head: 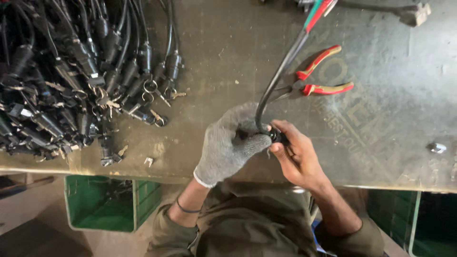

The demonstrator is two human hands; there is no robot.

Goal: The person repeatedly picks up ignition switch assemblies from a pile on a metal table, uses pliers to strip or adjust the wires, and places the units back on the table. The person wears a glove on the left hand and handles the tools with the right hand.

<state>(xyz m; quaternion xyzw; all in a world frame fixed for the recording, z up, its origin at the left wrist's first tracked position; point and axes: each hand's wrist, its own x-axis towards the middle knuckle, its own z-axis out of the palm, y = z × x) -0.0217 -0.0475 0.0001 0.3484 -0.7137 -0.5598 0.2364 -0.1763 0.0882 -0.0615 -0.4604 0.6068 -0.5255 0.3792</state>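
**Black cable getting worked at the bench edge**

The cable was a thick black one, bent in a tight curve at its lower end where it met a small black fitting. At the far end the sheath stopped and red and green wires poked out. The whole thing sat just in front of the red-and-yellow pliers, which lay on the worn metal bench.

The left hand, in a grey knit glove, was closed around the cable's bend, below and left of the pliers. The bare right hand was curled up too, fingertips pinching the fitting. Well left of the pliers lay a big pile of finished black cables.
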